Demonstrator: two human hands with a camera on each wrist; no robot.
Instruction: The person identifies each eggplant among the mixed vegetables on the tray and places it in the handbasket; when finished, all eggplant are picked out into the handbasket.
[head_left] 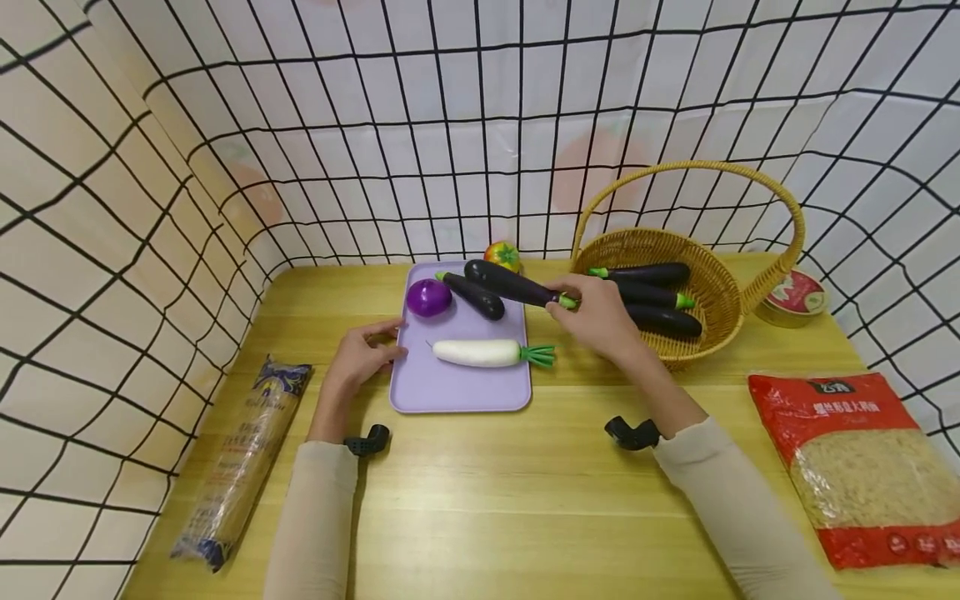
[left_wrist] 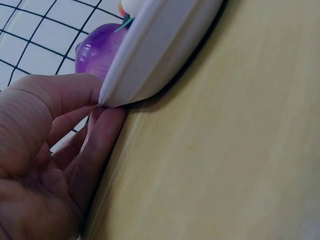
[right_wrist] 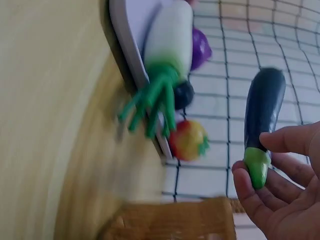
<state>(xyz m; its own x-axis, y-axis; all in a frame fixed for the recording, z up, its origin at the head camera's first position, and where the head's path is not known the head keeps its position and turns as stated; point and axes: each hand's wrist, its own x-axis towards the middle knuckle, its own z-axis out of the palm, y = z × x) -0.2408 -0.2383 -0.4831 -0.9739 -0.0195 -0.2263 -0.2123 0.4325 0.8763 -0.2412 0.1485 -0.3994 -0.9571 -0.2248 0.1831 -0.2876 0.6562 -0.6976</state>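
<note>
My right hand [head_left: 596, 315] pinches a dark eggplant [head_left: 506, 282] by its green stem end, holding it above the far right part of the lilac tray [head_left: 461, 393]. In the right wrist view that eggplant [right_wrist: 264, 102] points away from the fingers. At the tray's left edge, my left hand [head_left: 362, 355] pinches the rim, seen closely on the tray [left_wrist: 155, 55] in the left wrist view. On the tray lie a purple onion [head_left: 429, 298], a smaller eggplant [head_left: 480, 300] and a white radish [head_left: 476, 353], its green leaves overhanging the right edge.
Right of the tray stands a wicker basket [head_left: 678, 242] with a tall handle and three eggplants [head_left: 663, 321] inside. A red-yellow tomato [head_left: 503, 254] sits behind the tray. A round tin [head_left: 793, 298], red pasta bag [head_left: 862, 467] and noodle pack [head_left: 243, 462] lie around. Grid-patterned walls enclose the table.
</note>
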